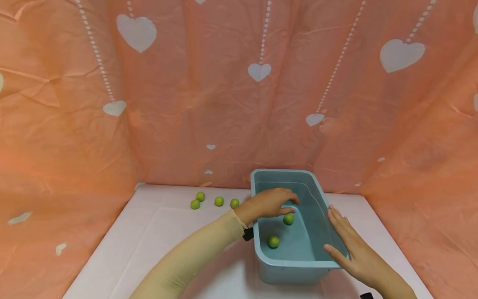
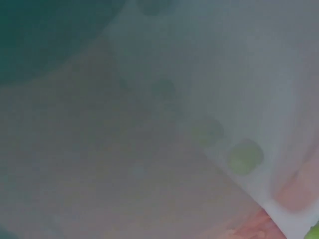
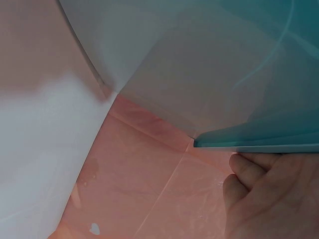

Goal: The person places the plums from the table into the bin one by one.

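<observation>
My left hand (image 1: 274,202) reaches over the left rim into a blue-grey plastic bin (image 1: 291,263), its fingers spread and loosely bent. Just below the thumb is a small green lime (image 1: 288,219); whether the two touch I cannot tell. Another lime (image 1: 274,242) lies on the bin floor towards the near end. My right hand (image 1: 352,247) rests against the bin's right rim, fingers straight along it and thumb over the near corner. In the right wrist view, that hand's fingers (image 3: 249,172) lie against the rim from outside. A blurred finger (image 2: 296,191) shows in the left wrist view.
Left of the bin, several limes (image 1: 219,201) lie on the white tabletop (image 1: 160,232) near its back edge. An orange-pink sheet with white hearts (image 1: 209,104) hangs behind and at both sides. The left wrist view is hazy, with part of it hidden.
</observation>
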`<act>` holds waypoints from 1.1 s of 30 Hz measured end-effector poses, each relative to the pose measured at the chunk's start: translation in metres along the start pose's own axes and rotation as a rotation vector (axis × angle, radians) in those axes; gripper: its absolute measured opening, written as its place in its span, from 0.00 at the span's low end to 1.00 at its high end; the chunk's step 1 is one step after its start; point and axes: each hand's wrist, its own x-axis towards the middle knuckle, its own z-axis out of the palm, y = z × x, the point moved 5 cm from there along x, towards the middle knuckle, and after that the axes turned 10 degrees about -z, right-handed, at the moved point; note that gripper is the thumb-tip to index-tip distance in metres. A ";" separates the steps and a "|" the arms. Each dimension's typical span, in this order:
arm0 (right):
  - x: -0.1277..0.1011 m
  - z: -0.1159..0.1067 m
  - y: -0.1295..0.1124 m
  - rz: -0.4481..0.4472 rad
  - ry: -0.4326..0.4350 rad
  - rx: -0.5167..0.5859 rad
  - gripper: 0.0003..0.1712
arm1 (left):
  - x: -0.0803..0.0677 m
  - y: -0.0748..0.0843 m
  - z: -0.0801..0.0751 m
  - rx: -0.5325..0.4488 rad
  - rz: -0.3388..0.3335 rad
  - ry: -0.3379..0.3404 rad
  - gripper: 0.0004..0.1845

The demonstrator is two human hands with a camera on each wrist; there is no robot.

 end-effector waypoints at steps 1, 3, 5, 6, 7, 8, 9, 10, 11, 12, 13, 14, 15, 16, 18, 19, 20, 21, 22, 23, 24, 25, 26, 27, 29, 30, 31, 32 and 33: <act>0.001 0.000 0.000 0.003 -0.003 0.002 0.53 | -0.002 -0.001 -0.002 -0.007 -0.005 0.012 0.16; 0.002 0.001 0.000 0.012 -0.009 0.010 0.53 | -0.007 -0.002 -0.007 -0.018 -0.009 0.031 0.17; 0.002 0.001 0.001 0.019 -0.013 0.014 0.53 | -0.012 -0.004 -0.011 -0.031 -0.010 0.051 0.18; 0.002 0.001 0.001 0.023 -0.014 0.015 0.53 | -0.015 -0.005 -0.013 -0.036 -0.012 0.062 0.18; 0.001 0.001 0.001 0.024 -0.013 0.016 0.53 | -0.018 -0.006 -0.015 -0.047 -0.013 0.071 0.18; 0.001 0.001 0.001 0.024 -0.013 0.015 0.53 | -0.021 -0.008 -0.017 -0.063 -0.015 0.077 0.19; 0.001 0.001 0.001 0.023 -0.012 0.013 0.53 | -0.025 -0.010 -0.020 -0.080 -0.019 0.086 0.19; 0.001 0.001 0.001 0.020 -0.010 0.010 0.53 | -0.029 -0.013 -0.022 -0.100 -0.023 0.093 0.19; 0.001 0.001 0.001 0.019 -0.009 0.009 0.53 | -0.033 -0.015 -0.025 -0.123 -0.030 0.100 0.19; 0.001 0.001 0.001 0.016 -0.007 0.007 0.53 | -0.038 -0.018 -0.027 -0.146 -0.037 0.105 0.19; 0.001 0.001 0.001 0.015 -0.007 0.006 0.53 | -0.042 -0.022 -0.030 -0.170 -0.042 0.111 0.19; 0.001 0.001 0.001 0.013 -0.006 0.004 0.53 | -0.047 -0.025 -0.032 -0.191 -0.048 0.119 0.19; 0.001 0.001 0.001 0.010 -0.004 0.001 0.53 | -0.052 -0.028 -0.035 -0.205 -0.051 0.130 0.19; 0.001 0.001 0.000 0.007 -0.001 -0.001 0.53 | -0.057 -0.032 -0.036 -0.221 -0.056 0.137 0.19; 0.001 0.001 0.000 0.002 0.004 -0.004 0.53 | -0.065 -0.038 -0.039 -0.238 -0.064 0.151 0.19; 0.001 0.001 0.000 -0.002 0.006 -0.005 0.53 | -0.068 -0.041 -0.041 -0.244 -0.074 0.156 0.19; 0.001 0.001 0.000 -0.003 0.009 -0.005 0.53 | -0.071 -0.045 -0.041 -0.246 -0.085 0.162 0.18; 0.001 0.001 0.000 -0.004 0.010 -0.001 0.53 | -0.074 -0.048 -0.041 -0.248 -0.093 0.166 0.18; 0.000 0.001 0.000 -0.005 0.012 0.001 0.53 | -0.077 -0.051 -0.042 -0.253 -0.102 0.169 0.18; 0.000 0.001 0.000 -0.008 0.014 0.003 0.53 | -0.081 -0.055 -0.042 -0.253 -0.109 0.175 0.18; 0.000 0.001 0.000 -0.009 0.016 0.005 0.53 | -0.084 -0.058 -0.043 -0.262 -0.118 0.178 0.18; 0.000 0.001 0.000 -0.010 0.018 0.005 0.53 | -0.087 -0.060 -0.043 -0.264 -0.120 0.187 0.18; 0.000 0.001 0.000 -0.011 0.020 0.006 0.53 | -0.091 -0.063 -0.044 -0.272 -0.118 0.198 0.18; 0.000 0.001 0.000 -0.013 0.021 0.006 0.53 | -0.095 -0.065 -0.045 -0.283 -0.114 0.208 0.18; 0.000 0.001 0.001 -0.011 0.021 0.005 0.53 | -0.103 -0.071 -0.048 -0.301 -0.120 0.228 0.18; 0.000 0.002 0.001 -0.006 0.019 0.006 0.53 | -0.107 -0.074 -0.048 -0.307 -0.127 0.236 0.18; 0.000 0.002 0.001 -0.002 0.017 0.009 0.53 | -0.112 -0.077 -0.048 -0.307 -0.135 0.242 0.18; 0.000 0.002 0.001 0.001 0.016 0.011 0.53 | -0.116 -0.080 -0.048 -0.303 -0.151 0.248 0.18; 0.000 0.002 0.001 0.004 0.015 0.012 0.53 | -0.121 -0.084 -0.047 -0.290 -0.169 0.248 0.18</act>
